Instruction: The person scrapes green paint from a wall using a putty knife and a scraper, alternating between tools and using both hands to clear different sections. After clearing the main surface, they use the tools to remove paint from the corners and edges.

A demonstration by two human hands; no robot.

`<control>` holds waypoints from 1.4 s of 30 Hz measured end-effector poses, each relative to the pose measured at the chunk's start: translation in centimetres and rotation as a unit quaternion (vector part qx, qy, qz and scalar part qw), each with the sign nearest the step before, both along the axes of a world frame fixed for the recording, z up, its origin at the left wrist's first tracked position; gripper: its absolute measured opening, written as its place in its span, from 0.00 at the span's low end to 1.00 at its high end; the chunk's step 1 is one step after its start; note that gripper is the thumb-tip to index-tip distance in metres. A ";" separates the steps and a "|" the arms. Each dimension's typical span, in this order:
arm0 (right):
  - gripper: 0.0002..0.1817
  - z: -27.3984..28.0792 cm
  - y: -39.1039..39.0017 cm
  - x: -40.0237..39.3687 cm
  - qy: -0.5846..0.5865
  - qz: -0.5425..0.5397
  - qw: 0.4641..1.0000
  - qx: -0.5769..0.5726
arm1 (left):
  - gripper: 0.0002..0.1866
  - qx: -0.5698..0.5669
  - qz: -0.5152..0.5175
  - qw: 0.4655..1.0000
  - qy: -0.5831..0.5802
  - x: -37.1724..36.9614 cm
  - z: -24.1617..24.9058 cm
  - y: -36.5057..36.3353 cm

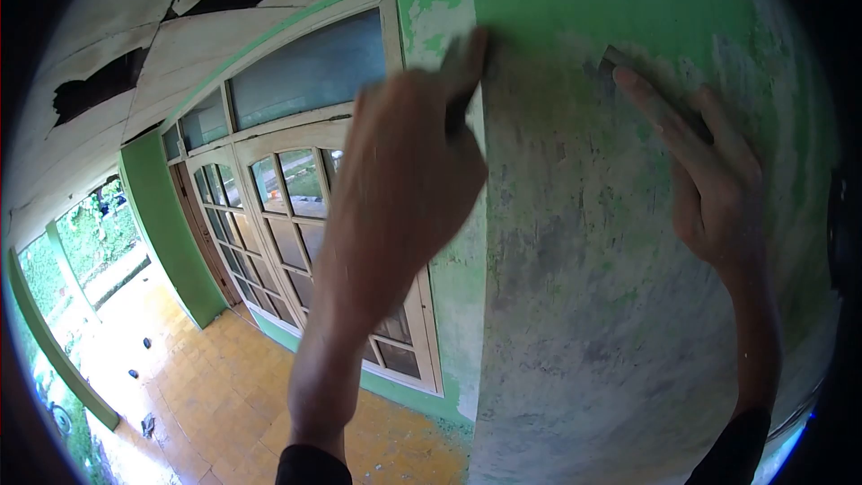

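My left hand (400,171) is raised at the wall's corner, its index finger stretched along the edge and the other fingers curled in. Under that finger shows a dark flat piece (458,115), blurred by motion and mostly hidden by the hand. Farther right, my right hand (723,180) presses a thin, flat grey-brown piece (611,58) against the wall, index finger laid along it. I cannot tell what kind of tool either piece is. Around both hands the wall (575,305) has patchy green paint, worn to grey below and more solid green above.
Left of the corner stand white-framed glazed doors (287,207) beneath a transom window (310,58). A green pillar (171,224) rises from the yellow tiled floor (242,413). Overhead, the ceiling (99,45) has broken, open patches. Small dark objects (148,424) lie on the floor.
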State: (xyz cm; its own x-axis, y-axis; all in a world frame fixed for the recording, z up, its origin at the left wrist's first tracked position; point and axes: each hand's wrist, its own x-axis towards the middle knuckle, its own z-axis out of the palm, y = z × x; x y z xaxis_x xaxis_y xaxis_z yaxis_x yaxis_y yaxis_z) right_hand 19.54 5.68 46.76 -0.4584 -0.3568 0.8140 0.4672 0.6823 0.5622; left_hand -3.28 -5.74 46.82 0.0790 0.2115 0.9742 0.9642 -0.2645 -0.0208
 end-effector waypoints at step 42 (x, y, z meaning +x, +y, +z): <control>0.31 -0.2 0.1 0.8 0.009 0.033 0.999 -0.015 | 0.28 -0.195 0.069 0.962 -0.176 3.6 0.9 -1.3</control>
State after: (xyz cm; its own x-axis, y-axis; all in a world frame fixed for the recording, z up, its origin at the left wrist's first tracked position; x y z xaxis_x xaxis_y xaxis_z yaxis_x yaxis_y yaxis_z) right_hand 20.38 5.77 46.58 -0.4201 -0.3616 0.8323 0.4304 0.7280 0.5336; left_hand 0.30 -7.08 47.76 -0.2961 0.5519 0.7796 0.9202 -0.0540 0.3877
